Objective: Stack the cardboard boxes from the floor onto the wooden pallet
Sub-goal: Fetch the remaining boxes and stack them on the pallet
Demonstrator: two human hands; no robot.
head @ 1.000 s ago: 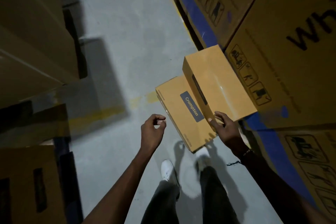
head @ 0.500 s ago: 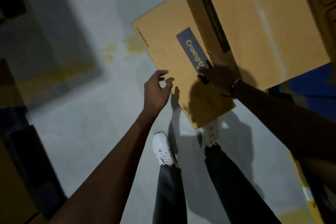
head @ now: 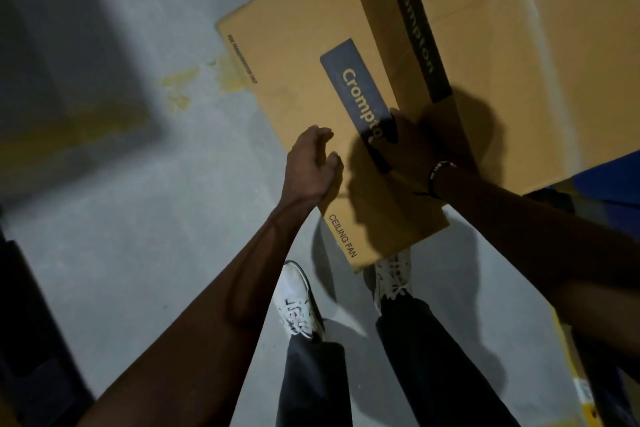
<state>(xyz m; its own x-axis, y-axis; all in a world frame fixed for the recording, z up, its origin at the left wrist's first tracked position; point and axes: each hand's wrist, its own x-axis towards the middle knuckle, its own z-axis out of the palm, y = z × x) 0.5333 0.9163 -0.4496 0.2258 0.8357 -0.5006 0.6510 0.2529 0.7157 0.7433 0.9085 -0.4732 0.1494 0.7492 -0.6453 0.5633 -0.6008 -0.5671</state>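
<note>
A flat cardboard box (head: 294,55) with a blue Crompton label and "CEILING FAN" print lies on the grey floor in front of my feet. A taller cardboard box (head: 512,45) with a dark Crompton strip overlaps its right side. My left hand (head: 310,163) hovers at the flat box's near left edge, fingers loosely curved and holding nothing. My right hand (head: 412,146) sits in deep shadow where the taller box's near corner meets the flat box, with its fingertips on the blue label. Whether it grips the corner is unclear. No pallet is in view.
My two white shoes (head: 298,302) stand just behind the flat box. A blue surface (head: 609,180) shows under the taller box at the right. Dark shapes (head: 31,340) line the left edge. Worn yellow floor paint (head: 194,80) lies to the left of the boxes.
I have bent closer, so the boxes fill more of the view. My left hand has moved forward to the flat box's left edge. My right hand stays at the taller box's near corner.
</note>
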